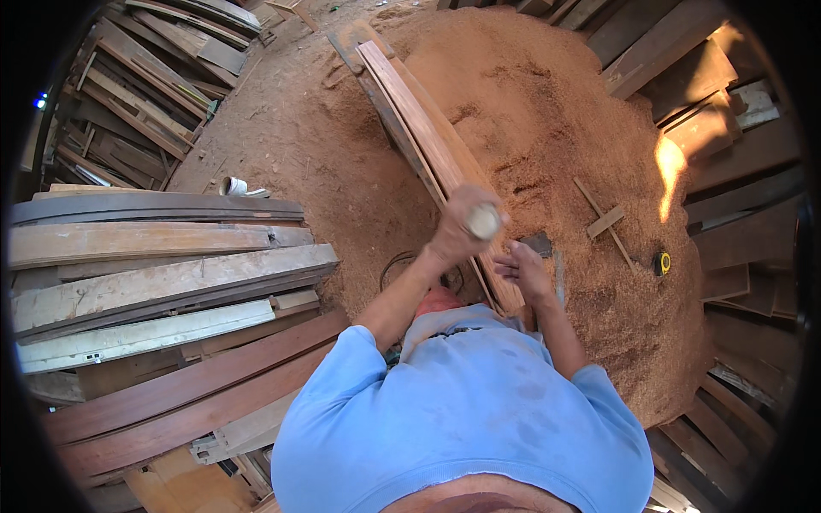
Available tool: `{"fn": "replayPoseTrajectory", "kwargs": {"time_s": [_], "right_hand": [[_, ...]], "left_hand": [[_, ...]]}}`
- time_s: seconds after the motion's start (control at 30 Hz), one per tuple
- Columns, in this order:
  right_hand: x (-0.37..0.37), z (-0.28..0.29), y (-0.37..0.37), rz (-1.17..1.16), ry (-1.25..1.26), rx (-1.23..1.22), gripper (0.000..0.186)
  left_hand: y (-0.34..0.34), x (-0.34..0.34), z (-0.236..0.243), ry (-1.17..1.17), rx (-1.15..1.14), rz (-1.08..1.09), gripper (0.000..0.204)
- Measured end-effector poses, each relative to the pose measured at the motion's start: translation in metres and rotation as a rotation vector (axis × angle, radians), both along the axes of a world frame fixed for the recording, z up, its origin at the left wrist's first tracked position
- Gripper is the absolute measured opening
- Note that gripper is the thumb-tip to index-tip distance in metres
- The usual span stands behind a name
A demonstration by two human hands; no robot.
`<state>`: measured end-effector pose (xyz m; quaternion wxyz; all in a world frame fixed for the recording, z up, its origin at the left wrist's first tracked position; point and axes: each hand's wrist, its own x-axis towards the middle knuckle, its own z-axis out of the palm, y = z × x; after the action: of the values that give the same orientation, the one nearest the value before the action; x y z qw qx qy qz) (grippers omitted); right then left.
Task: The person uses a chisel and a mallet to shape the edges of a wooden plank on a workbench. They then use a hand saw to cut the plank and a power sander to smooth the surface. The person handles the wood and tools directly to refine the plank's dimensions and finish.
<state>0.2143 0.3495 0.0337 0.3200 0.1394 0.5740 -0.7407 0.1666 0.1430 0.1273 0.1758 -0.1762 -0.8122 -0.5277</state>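
Observation:
My left hand [460, 224] is closed around a round object with a pale disc-shaped top [484, 222]. Motion blurs it, and its lower part is hidden. It is over a long reddish plank [419, 115] that runs away from my body along a narrow wooden bench [349, 50]. Beside the plank's near end, my right hand [523, 270] has its fingers stretched out and apart, with nothing seen in it. Just past those fingers lies a dark flat piece [538, 244]. A thin greyish strip [559, 275] stands out right of my right wrist.
Wood shavings [547, 111] cover the ground on the right. A cross-shaped wooden marking gauge [605, 222] and a yellow-black tape measure [661, 263] lie there. Stacked boards [171, 282] are at left, more planks [744, 214] line the right. A white cup [231, 185] sits beyond the left stack.

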Motion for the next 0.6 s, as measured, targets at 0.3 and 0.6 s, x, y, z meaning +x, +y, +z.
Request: {"fn": "replayPoseTrajectory", "kwargs": {"time_s": [0.3,0.6], "right_hand": [[-0.026,-0.002,0.011,-0.104,-0.097,-0.315,0.024],[-0.108,-0.065,0.027,0.227,0.430,0.819,0.037]], "left_hand": [[0.019,0.068,-0.055,-0.157,-0.384,0.148,0.098],[0.017,0.124,-0.220,-1.252,0.315,-0.048,0.145]]}}
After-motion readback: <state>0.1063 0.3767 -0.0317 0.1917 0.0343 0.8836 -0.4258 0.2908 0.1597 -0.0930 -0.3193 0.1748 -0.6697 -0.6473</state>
